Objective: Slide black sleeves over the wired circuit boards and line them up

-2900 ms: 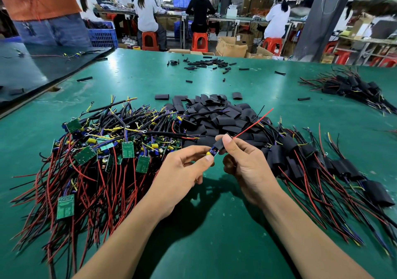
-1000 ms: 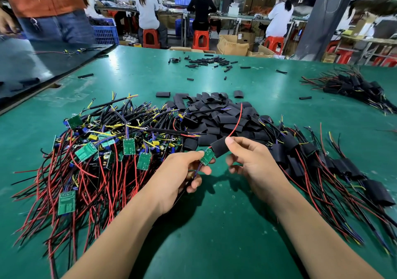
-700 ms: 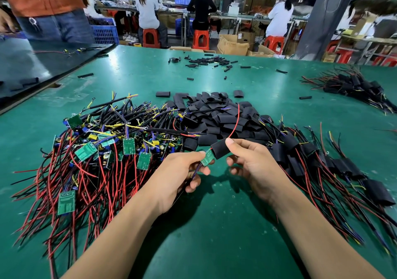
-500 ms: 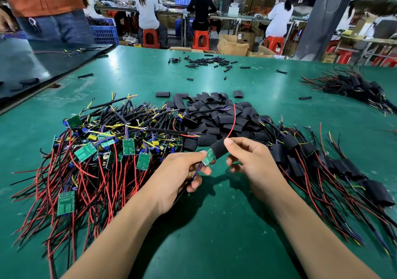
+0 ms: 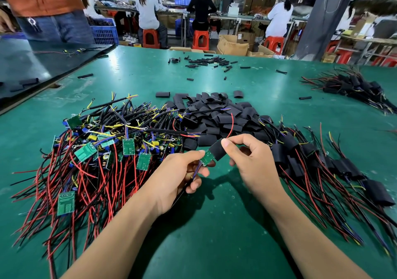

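A small green wired circuit board [image 5: 206, 158] was pinched by the left hand [image 5: 171, 177] above the green bench [image 5: 214, 235], toward its near edge. A flat black tubular sleeve [image 5: 217, 149], partly covering the board's far end, was pinched by the right hand [image 5: 253, 162].

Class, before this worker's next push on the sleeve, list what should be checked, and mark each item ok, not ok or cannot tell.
1. The left hand pinches the board at its bare end: ok.
2. The right hand pinches the sleeve: ok.
3. The red wire comes out of the sleeve's far end: ok.
4. The board is fully covered: not ok, its green end shows.
5. The wires hidden inside the sleeve lie straight: cannot tell.
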A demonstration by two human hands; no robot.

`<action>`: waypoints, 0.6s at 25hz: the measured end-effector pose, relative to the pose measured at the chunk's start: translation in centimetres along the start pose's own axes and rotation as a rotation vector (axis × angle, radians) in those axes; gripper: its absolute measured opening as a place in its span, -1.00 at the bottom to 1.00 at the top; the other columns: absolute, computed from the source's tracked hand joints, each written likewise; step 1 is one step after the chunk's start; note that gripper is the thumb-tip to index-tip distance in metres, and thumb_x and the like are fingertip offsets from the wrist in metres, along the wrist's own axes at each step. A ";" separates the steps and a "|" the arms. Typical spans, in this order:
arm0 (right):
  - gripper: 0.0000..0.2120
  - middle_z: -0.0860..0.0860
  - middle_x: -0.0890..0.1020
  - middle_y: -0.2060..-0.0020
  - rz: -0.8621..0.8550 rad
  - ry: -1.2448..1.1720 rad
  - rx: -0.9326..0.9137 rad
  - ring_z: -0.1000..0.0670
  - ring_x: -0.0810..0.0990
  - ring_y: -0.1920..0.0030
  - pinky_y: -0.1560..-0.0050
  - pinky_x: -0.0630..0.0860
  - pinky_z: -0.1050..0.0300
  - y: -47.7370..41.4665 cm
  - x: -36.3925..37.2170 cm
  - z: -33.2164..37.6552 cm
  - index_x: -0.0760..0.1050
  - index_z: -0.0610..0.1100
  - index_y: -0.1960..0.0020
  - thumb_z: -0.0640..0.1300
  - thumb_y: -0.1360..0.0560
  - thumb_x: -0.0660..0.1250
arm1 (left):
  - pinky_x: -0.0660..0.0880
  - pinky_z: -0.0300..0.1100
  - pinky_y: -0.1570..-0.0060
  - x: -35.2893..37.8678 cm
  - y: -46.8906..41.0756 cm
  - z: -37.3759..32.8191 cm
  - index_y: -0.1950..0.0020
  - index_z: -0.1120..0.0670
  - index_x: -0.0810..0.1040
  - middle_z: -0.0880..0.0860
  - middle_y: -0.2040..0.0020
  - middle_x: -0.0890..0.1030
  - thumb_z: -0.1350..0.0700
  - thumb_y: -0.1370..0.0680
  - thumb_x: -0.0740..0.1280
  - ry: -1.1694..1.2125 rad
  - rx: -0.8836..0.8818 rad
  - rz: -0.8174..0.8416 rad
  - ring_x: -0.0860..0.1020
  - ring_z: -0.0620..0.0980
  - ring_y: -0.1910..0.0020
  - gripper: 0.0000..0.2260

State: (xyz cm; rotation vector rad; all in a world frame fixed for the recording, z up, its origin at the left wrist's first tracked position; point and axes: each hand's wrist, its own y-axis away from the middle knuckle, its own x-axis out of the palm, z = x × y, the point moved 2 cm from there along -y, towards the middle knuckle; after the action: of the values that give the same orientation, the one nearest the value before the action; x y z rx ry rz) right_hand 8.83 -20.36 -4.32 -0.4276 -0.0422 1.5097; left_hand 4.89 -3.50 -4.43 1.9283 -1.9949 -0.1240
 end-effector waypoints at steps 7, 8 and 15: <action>-0.91 0.15 0.60 0.34 -0.065 0.020 -0.005 0.15 0.52 0.33 0.20 0.40 0.30 0.4 0.3 0.2 0.65 -0.04 0.13 -0.05 -0.52 0.46 | 0.19 -0.23 0.48 0.0 0.4 -0.3 0.15 0.13 0.53 0.08 0.32 0.58 0.06 -0.60 0.29 0.065 -0.010 0.028 0.32 -0.03 0.55 -0.81; -0.93 0.14 0.63 0.27 -0.089 0.031 -0.015 0.15 0.55 0.27 0.15 0.42 0.29 0.5 0.3 0.2 0.66 -0.02 0.12 -0.05 -0.53 0.46 | 0.20 -0.23 0.49 0.0 0.4 -0.4 0.17 0.12 0.57 0.08 0.30 0.59 0.07 -0.59 0.30 0.076 -0.005 0.036 0.32 -0.03 0.54 -0.80; -0.89 0.04 0.61 0.39 0.046 -0.408 0.272 0.05 0.55 0.38 0.32 0.51 0.24 0.3 1.3 -0.1 0.65 -0.06 0.12 -0.09 -0.57 0.41 | 0.22 -0.24 0.49 -0.1 0.1 -0.2 0.05 0.15 0.58 0.08 0.24 0.63 0.06 -0.58 0.32 0.036 0.020 0.051 0.34 -0.04 0.51 -0.84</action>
State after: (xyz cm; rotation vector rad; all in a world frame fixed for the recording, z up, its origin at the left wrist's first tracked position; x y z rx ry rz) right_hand 8.61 -19.15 -4.79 0.1018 -0.1462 1.6011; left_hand 4.86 -3.37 -4.28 1.8766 -2.0272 -0.0556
